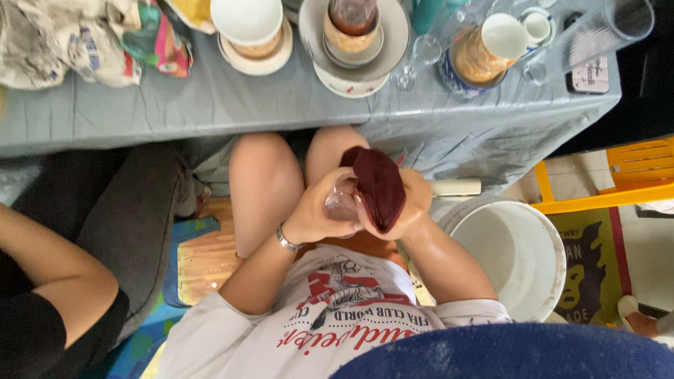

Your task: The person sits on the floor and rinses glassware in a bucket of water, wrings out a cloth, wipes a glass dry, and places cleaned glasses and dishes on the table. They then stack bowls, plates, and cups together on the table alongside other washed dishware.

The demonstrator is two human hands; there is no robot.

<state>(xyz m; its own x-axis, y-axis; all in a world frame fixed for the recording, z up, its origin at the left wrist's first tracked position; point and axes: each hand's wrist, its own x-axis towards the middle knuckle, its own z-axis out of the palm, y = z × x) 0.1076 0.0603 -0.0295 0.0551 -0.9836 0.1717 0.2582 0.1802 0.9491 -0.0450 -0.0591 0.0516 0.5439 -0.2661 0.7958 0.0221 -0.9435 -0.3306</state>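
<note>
Clear glass (342, 203) in left hand (319, 210): transparent, glossy. Dark red cloth (379, 186) under right hand (414, 203): matt, soft nap. Wrist bracelet (286, 240): shiny metal links. Table cover (210, 105): grey, creased, faint sheen (plastic or coated fabric, cannot tell). Bowls (354, 42): glazed ceramic, glossy. Tall tumbler (597, 35): clear glass. Bucket (519, 260): white plastic, dull, scuffed. Stool (611, 182): yellow plastic, smooth. Floor patch (203, 260): varnished wood.

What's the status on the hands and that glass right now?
Left hand grips clear glass over lap. Right hand presses dark red cloth onto it. White bucket beside right arm; nothing in the way.
</note>
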